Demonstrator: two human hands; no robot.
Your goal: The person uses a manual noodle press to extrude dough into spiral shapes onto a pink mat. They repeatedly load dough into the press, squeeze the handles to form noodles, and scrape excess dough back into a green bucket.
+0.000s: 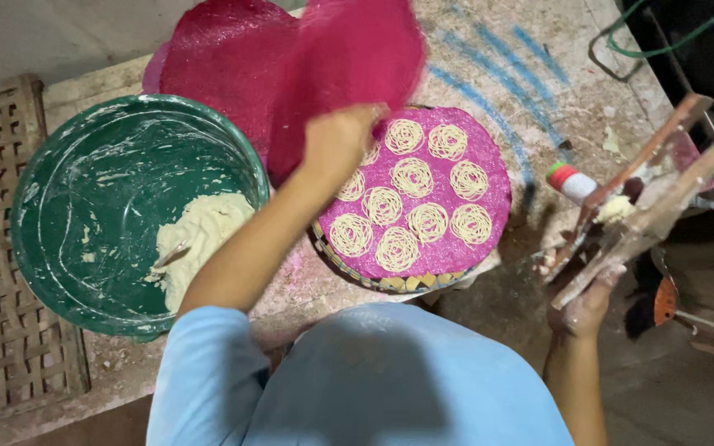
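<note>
The broad green tub (pixel 84 206) sits at the person's left on the worn concrete floor (pixel 555 91), its walls smeared white and a mound of pale dough (pixel 200 235) heaped against the side nearest the mats. Just beside its rim, toward the top of the view, a pink mesh sheet (pixel 291 66) hangs lifted and blurred, its lower edge pinched in the left hand (pixel 336 136), whose fingers are closed together on that edge; the sheet rises up and away from the knuckles, so it lies above and beyond the hand rather than under it. Directly below and to the right of that hand lies the round pink mat (pixel 464 239), resting on a woven tray (pixel 390 282) whose chequered rim shows at the near edge, and carrying rows of pale noodle coils (pixel 413 177). The left hand overlaps the mat's upper left edge and is much the nearer of the two hands to it. The right hand (pixel 588 301) is well apart, out at the right, fingers wrapped round the wooden press (pixel 654 206), whose long handles slant up to the right. A small red-and-white bottle (pixel 570 182) lies just beside the press.
</note>
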